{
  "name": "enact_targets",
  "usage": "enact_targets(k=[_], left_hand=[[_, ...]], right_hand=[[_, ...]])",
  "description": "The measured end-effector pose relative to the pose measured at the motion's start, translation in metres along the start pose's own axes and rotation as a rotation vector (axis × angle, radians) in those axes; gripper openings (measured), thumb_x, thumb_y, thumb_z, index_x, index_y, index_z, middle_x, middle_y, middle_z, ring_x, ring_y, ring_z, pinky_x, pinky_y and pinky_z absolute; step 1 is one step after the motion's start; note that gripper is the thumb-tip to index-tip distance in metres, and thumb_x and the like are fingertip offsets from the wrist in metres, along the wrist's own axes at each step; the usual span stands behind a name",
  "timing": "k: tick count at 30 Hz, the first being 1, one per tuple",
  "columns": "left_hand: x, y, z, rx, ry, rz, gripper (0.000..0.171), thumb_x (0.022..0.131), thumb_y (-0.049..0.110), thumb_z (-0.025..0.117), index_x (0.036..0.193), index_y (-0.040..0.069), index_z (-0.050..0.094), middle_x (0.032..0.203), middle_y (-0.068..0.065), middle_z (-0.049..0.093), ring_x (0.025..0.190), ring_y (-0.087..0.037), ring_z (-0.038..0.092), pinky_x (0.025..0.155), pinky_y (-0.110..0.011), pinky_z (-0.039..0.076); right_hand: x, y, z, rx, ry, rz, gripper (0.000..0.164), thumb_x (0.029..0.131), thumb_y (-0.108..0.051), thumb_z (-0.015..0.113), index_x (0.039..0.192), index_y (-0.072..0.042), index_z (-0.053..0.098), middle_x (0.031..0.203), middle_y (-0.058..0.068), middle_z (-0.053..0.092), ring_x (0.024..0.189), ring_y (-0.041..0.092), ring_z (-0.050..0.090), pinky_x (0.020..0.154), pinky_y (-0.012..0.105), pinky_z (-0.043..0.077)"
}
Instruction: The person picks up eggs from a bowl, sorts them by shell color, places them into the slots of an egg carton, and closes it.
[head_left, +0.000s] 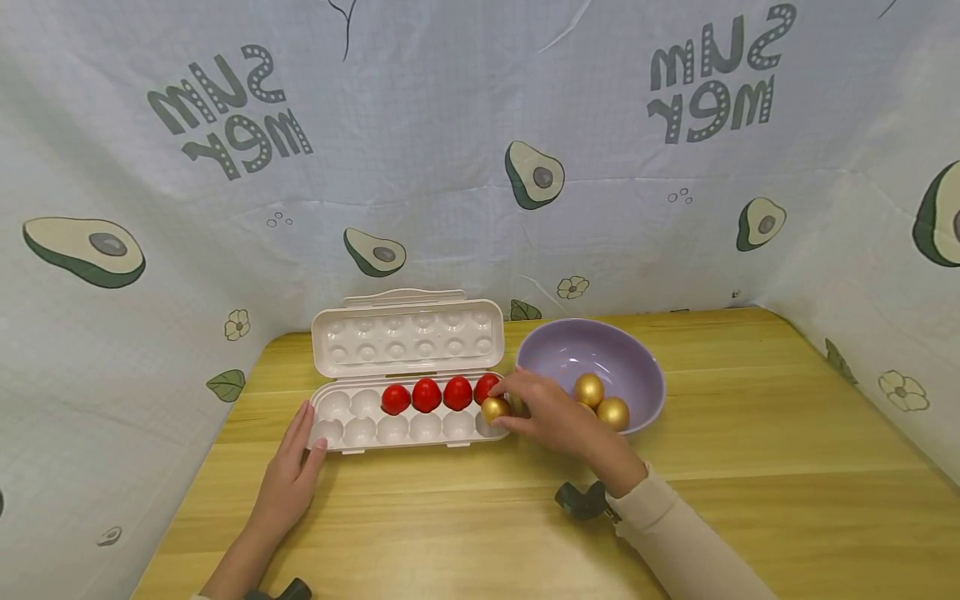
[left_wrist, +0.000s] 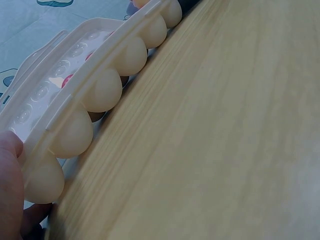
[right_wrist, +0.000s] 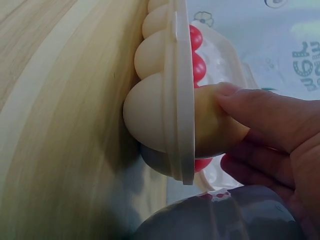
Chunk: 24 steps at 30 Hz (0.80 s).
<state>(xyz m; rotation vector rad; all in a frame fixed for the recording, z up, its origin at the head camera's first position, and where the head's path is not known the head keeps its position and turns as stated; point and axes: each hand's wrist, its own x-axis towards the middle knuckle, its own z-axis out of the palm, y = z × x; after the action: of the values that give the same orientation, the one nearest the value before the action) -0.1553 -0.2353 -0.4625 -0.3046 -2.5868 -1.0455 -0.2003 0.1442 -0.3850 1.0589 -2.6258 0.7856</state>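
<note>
A white plastic egg box (head_left: 408, 447) lies with its lid (head_left: 408, 337) raised at the back. Several red eggs (head_left: 427, 396) fill the right part of its back row. My right hand (head_left: 551, 412) pinches a gold egg (head_left: 495, 410) between thumb and fingers, at the front row's right end cup. In the right wrist view, the gold egg (right_wrist: 215, 122) stands above the rim; its lower part is hidden. My left hand (head_left: 292, 475) rests with fairly straight fingers against the box's left end, its thumb (left_wrist: 11, 143) touching the rim.
A purple bowl (head_left: 551, 350) with more gold eggs (head_left: 613, 412) stands right of the box, close to my right forearm. Behind the wooden table (head_left: 750, 433) hangs a patterned cloth (head_left: 450, 167). Dark wrist devices (head_left: 581, 502) show by both forearms.
</note>
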Motion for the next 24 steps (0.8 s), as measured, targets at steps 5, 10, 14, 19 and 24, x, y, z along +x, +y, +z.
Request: enact_targets(k=[5,10,14,19,24], left_hand=[[0.0002,-0.0005,0.0002,0.002,0.000,0.012,0.055,0.097,0.024,0.041,0.142,0.001,0.022,0.148,-0.013,0.019,0.134,-0.026,0.018,0.103,-0.008,0.008],[0.0005,-0.0001,-0.0004,0.007,-0.011,-0.006,0.055,0.097,0.026,0.041,0.142,0.002,0.021,0.149,-0.011,0.018,0.135,-0.026,0.017,0.105,-0.010,0.008],[0.0007,0.0002,-0.0005,0.010,-0.011,-0.014,0.055,0.097,0.027,0.040,0.142,0.002,0.021,0.148,-0.011,0.018,0.134,-0.026,0.018,0.105,-0.011,0.008],[0.0006,0.0007,-0.0007,0.014,-0.009,-0.008,0.055,0.097,0.026,0.041,0.142,0.002,0.021,0.148,-0.011,0.019,0.134,-0.026,0.018,0.105,-0.011,0.008],[0.0001,0.0007,-0.0008,0.014,-0.011,-0.012,0.055,0.097,0.027,0.041,0.142,0.003,0.021,0.148,-0.011,0.018,0.134,-0.026,0.018,0.105,-0.011,0.008]], right_hand=[[0.0001,-0.0008,0.0010,0.000,-0.012,-0.029,0.026,0.075,-0.023,0.074,0.097,-0.015,0.063,0.093,-0.008,0.058,0.097,0.014,0.054,0.091,0.027,0.042],[-0.0001,-0.0028,0.0016,-0.006,-0.030,-0.012,0.013,0.079,-0.019,0.069,0.090,-0.015,0.065,0.088,-0.008,0.057,0.085,0.011,0.052,0.079,0.022,0.045],[0.0001,-0.0027,0.0026,-0.016,-0.036,0.003,0.007,0.082,-0.020,0.067,0.088,-0.016,0.065,0.086,-0.008,0.058,0.084,0.010,0.052,0.080,0.021,0.044],[0.0006,-0.0017,0.0038,-0.026,-0.029,-0.010,0.008,0.082,-0.021,0.066,0.089,-0.016,0.065,0.086,-0.007,0.057,0.084,0.009,0.052,0.083,0.022,0.043],[0.0006,-0.0009,0.0044,-0.030,-0.025,-0.015,0.008,0.083,-0.022,0.066,0.088,-0.016,0.065,0.086,-0.007,0.057,0.082,0.009,0.051,0.076,0.020,0.044]])
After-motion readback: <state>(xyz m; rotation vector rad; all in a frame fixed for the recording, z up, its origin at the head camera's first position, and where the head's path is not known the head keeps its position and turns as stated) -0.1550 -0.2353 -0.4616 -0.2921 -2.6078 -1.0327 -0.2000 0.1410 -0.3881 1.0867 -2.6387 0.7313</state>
